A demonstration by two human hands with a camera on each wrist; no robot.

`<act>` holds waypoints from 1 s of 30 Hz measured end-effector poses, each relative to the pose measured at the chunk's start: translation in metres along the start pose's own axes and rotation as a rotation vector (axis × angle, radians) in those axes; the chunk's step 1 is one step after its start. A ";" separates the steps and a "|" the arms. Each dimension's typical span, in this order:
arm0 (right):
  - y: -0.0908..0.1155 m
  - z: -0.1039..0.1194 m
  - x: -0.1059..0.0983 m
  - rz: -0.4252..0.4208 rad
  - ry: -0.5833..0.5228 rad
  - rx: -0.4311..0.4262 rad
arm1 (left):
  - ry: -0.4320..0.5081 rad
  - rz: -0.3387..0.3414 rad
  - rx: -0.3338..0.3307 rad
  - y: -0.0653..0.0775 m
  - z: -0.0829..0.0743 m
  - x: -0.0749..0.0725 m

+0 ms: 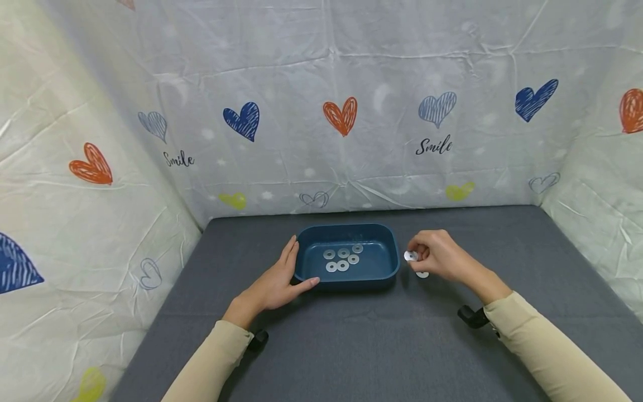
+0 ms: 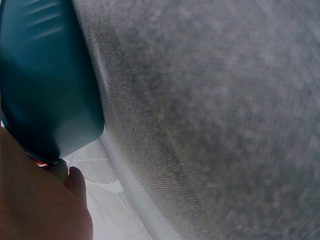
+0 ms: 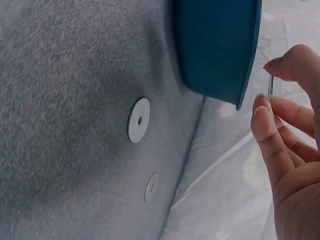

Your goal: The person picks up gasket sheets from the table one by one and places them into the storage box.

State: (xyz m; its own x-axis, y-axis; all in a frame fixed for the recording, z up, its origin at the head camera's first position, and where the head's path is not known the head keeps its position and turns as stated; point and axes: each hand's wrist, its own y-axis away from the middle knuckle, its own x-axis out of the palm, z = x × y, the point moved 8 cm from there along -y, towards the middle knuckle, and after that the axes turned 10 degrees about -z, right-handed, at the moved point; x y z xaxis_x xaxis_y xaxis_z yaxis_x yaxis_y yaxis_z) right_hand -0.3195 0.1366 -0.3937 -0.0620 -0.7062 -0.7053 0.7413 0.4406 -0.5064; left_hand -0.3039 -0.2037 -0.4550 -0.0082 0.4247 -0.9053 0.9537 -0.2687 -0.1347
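Observation:
A dark blue rectangular plastic tray [image 1: 346, 285] stands on the table with several flat metal washers [image 1: 343, 253] lying on its floor. My left hand [image 1: 273, 282] rests at the tray's left end, fingers stretched along the side wall and thumb over the front rim. Just right of the tray, my right hand [image 1: 439, 257] pinches a washer [image 3: 271, 88] between thumb and fingertips, held up edge-on in the right wrist view. Beneath that hand a loose washer [image 3: 139, 120] lies on the table, and a second loose washer [image 3: 152, 187] lies farther off. The head view shows only one of these loose washers, partly covered.
Grey cloth covers the table [image 1: 346, 346]. A white curtain [image 1: 382, 56] printed with hearts hangs behind it and along both sides. Dark wrist devices [image 1: 472, 317] sit below the sleeves' cuffs.

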 end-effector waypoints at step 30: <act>-0.031 0.010 0.030 -0.048 -0.119 0.042 | 0.002 0.014 -0.007 0.001 -0.002 -0.002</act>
State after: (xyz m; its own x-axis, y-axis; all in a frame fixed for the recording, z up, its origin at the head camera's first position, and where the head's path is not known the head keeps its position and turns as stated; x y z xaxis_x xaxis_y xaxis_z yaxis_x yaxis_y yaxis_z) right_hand -0.3379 0.0963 -0.3947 -0.0207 -0.7878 -0.6156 0.7665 0.3828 -0.5156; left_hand -0.3024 -0.2035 -0.4524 0.0055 0.4225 -0.9063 0.9559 -0.2685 -0.1194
